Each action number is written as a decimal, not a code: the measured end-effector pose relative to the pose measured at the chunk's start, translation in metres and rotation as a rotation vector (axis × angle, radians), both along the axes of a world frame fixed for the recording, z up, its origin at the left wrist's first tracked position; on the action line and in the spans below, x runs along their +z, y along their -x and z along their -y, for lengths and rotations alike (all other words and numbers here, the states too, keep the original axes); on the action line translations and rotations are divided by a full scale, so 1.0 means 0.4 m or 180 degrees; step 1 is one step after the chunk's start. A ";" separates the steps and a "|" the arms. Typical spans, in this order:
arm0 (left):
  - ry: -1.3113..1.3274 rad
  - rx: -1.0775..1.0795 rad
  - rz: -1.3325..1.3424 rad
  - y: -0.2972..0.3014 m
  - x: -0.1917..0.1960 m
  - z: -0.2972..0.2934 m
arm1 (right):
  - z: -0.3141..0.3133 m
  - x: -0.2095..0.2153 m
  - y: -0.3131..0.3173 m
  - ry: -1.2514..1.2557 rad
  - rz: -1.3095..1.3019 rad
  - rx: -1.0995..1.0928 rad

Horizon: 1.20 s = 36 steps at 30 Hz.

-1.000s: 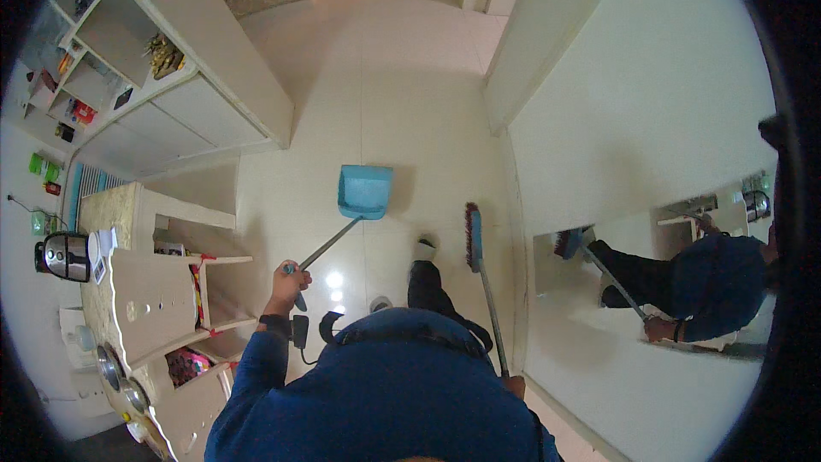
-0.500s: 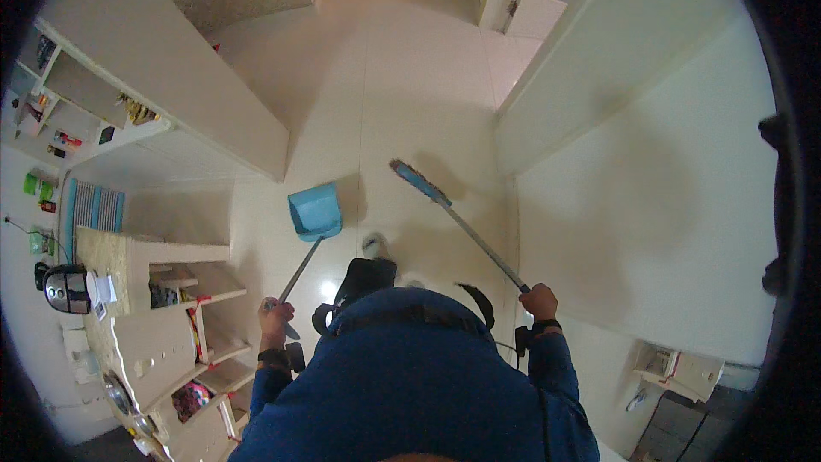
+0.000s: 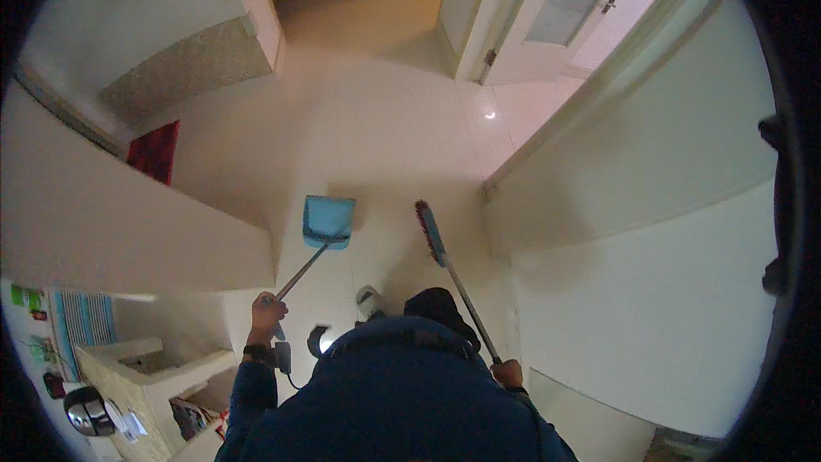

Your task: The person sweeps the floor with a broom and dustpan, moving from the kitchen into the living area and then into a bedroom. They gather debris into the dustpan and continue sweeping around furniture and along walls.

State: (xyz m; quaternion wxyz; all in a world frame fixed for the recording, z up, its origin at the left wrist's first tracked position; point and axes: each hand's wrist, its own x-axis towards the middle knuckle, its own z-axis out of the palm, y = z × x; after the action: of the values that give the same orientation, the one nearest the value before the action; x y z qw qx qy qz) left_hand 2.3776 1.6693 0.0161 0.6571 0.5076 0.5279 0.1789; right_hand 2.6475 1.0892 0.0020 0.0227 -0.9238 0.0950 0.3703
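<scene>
We have the dustpan (image 3: 328, 218) out ahead of us, a little left of the middle of the floor (image 3: 385, 145), with its open side apparently turned far. Our left grip (image 3: 268, 312) is wrapped around the near part of its grey stick. Our right grip (image 3: 508, 374), close in at our right side, is closed around the near end of the broom (image 3: 472, 316), whose blue head slants to the right of the dustpan, near it but apart.

To handle both well, we should keep the left wrist quiet so the pan stays level; whether it rests on the floor or hangs just above it, we cannot tell. We would also do best to keep the broom head right of the shoe (image 3: 368, 301) that points far, and clear of the wall (image 3: 633, 299) on the right and the partition (image 3: 171, 231) on the left.

Against half a second ago, our right grip has drawn back nearer to our body, and the broom head, then reaching farther out, now lies nearer. The view takes in more of the far floor: a red mat (image 3: 154, 152) shows behind the partition, and the desk (image 3: 120, 385) sits lower at the near left.
</scene>
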 end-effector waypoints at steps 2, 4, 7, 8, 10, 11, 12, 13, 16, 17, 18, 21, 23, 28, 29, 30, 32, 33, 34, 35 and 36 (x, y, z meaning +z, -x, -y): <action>0.0314 -0.0019 0.0174 -0.086 0.014 -0.093 | -0.054 0.024 -0.065 0.0049 -0.0061 -0.0090; 0.0453 0.0040 0.0133 -0.153 0.006 -0.177 | -0.111 0.030 -0.157 0.0171 -0.0074 -0.0246; -0.0055 -0.0173 -0.0718 -0.283 -0.052 -0.273 | -0.212 -0.017 -0.377 0.0334 -0.0141 -0.0159; -0.0160 -0.0126 -0.1078 -0.287 -0.061 -0.318 | -0.264 -0.031 -0.429 0.0376 -0.0167 -0.0075; -0.0394 -0.0062 -0.1795 -0.382 -0.094 -0.404 | -0.402 -0.093 -0.613 0.0127 -0.0098 0.0498; 0.0149 0.0227 -0.0957 -0.411 -0.093 -0.467 | -0.470 -0.099 -0.681 0.0096 -0.0033 0.0540; 0.0379 0.0332 -0.0537 -0.442 -0.091 -0.531 | -0.567 -0.114 -0.765 0.0085 -0.0020 0.0814; -0.0310 0.0067 -0.1097 -0.471 -0.091 -0.566 | -0.663 -0.110 -0.837 -0.0017 0.0210 0.0659; -0.1434 -0.0687 -0.2170 -0.611 -0.039 -0.689 | -0.989 -0.077 -1.113 -0.0285 0.0047 0.1040; -0.1392 -0.0471 -0.2151 -0.663 -0.020 -0.710 | -1.081 -0.052 -1.214 -0.0623 0.0022 0.1118; -0.1560 -0.0252 -0.2023 -0.707 0.004 -0.743 | -1.177 -0.030 -1.304 -0.0810 -0.0064 0.1144; -0.0661 0.0330 -0.1021 -0.816 0.053 -0.843 | -1.422 -0.010 -1.471 -0.0569 0.0398 0.1565; -0.0597 0.0092 -0.1098 -0.883 0.069 -0.988 | -1.577 -0.030 -1.549 -0.0516 0.0108 0.1417; -0.1764 -0.1255 -0.0772 -1.201 0.114 -1.450 | -1.845 -0.123 -1.647 -0.0573 0.0232 0.2639; -0.1480 -0.1383 -0.0657 -1.286 0.138 -1.532 | -1.871 -0.128 -1.667 -0.0491 0.0116 0.3259; -0.0944 -0.1266 -0.0667 -1.379 0.159 -1.606 | -1.908 -0.137 -1.688 -0.0708 -0.0301 0.1218; -0.0437 -0.1383 -0.0732 -1.548 0.208 -1.751 | -1.975 -0.139 -1.729 -0.0459 -0.0141 0.0739; -0.0468 -0.1606 -0.0776 -1.623 0.231 -1.816 | -2.003 -0.135 -1.742 -0.0393 -0.0154 0.0680; -0.0512 -0.1817 -0.0811 -1.688 0.256 -1.871 | -2.024 -0.123 -1.753 -0.0396 -0.0089 0.0646; -0.0465 -0.1841 -0.0828 -1.741 0.272 -1.909 | -2.041 -0.114 -1.766 -0.0396 -0.0006 0.0627; -0.0425 -0.1844 -0.0829 -1.804 0.282 -1.948 | -2.064 -0.108 -1.790 -0.0414 0.0005 0.0406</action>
State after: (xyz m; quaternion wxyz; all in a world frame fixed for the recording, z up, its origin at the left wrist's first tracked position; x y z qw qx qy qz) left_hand 3.0994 2.4487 0.1288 0.5728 0.6973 0.4282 -0.0478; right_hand 3.3635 1.9150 -0.0412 0.0591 -0.9248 0.0117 0.3757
